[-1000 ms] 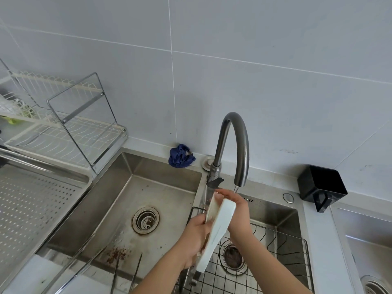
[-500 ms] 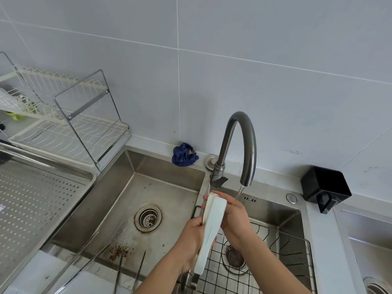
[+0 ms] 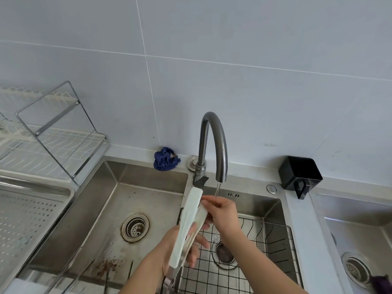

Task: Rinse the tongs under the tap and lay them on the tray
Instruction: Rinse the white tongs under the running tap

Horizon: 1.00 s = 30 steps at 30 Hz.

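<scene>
Pale grey tiled wall behind a stainless double sink [image 3: 148, 187]; perforated steel tray [image 3: 25, 219] at far left, wire dish rack [image 3: 53, 145] behind it.

Head view: curved grey steel tap [image 3: 214, 143] runs a thin stream onto the right hand [image 3: 222, 213]. Long white flat-armed tongs [image 3: 187, 225] stand tilted between the basins, top end near the tap base. Left hand [image 3: 180, 249] is wrapped around the lower arms, fingers curled; right hand pinches the upper end, fingers closed on it. Wire basket [image 3: 275, 251] sits in the right basin below.

Judgement: light, fairly stiff, springy arms, slick when wet. Best held mid-length with both arms squeezed together.
</scene>
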Each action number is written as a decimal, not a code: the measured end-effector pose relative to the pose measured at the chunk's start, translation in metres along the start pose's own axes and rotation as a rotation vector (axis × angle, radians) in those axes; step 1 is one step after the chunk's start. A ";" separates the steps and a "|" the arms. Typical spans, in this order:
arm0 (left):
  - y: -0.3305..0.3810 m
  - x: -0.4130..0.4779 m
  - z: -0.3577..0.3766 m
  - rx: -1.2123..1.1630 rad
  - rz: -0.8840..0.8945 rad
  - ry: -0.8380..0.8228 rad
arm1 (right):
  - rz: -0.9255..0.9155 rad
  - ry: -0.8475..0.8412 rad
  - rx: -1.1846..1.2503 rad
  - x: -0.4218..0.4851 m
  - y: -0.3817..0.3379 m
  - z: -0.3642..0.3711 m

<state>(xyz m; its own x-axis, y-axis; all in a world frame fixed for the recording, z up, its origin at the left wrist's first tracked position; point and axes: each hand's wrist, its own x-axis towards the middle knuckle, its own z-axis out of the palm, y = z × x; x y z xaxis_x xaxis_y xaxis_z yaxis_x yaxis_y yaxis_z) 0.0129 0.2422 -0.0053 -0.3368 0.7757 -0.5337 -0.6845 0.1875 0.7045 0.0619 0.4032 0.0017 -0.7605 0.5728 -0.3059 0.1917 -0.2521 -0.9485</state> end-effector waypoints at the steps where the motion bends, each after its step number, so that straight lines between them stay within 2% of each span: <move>1: -0.001 0.001 -0.001 -0.013 -0.001 -0.008 | -0.008 0.004 0.002 -0.001 -0.001 0.001; 6: 0.005 0.008 0.000 -0.095 0.035 -0.067 | 0.061 -0.145 0.182 0.001 -0.007 0.002; 8: 0.010 0.017 0.001 -0.074 0.024 -0.037 | 0.045 -0.062 0.072 0.006 -0.011 -0.002; 13: 0.016 0.024 -0.003 -0.094 -0.040 0.091 | 0.011 0.303 -0.132 0.020 -0.028 -0.022; 15: 0.016 0.021 -0.009 0.053 -0.002 0.111 | -0.007 0.403 -0.181 0.020 -0.028 -0.032; 18: 0.014 0.011 -0.007 0.390 0.119 0.145 | 0.005 0.493 -0.099 0.014 -0.019 -0.040; 22: 0.010 0.009 -0.008 0.654 0.237 0.295 | 0.143 0.409 0.121 0.003 -0.009 -0.034; 26: 0.004 0.010 -0.015 0.620 0.258 0.423 | 0.182 0.179 0.127 0.000 -0.006 -0.030; 30: 0.002 0.009 -0.012 0.597 0.233 0.417 | 0.145 0.116 0.046 0.000 -0.003 -0.030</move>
<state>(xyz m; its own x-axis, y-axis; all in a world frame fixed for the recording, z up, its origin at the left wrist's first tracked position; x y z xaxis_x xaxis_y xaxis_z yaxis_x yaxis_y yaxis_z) 0.0006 0.2422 -0.0144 -0.7272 0.5653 -0.3893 -0.1402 0.4328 0.8905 0.0800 0.4280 0.0019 -0.6500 0.6130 -0.4491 0.2636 -0.3724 -0.8898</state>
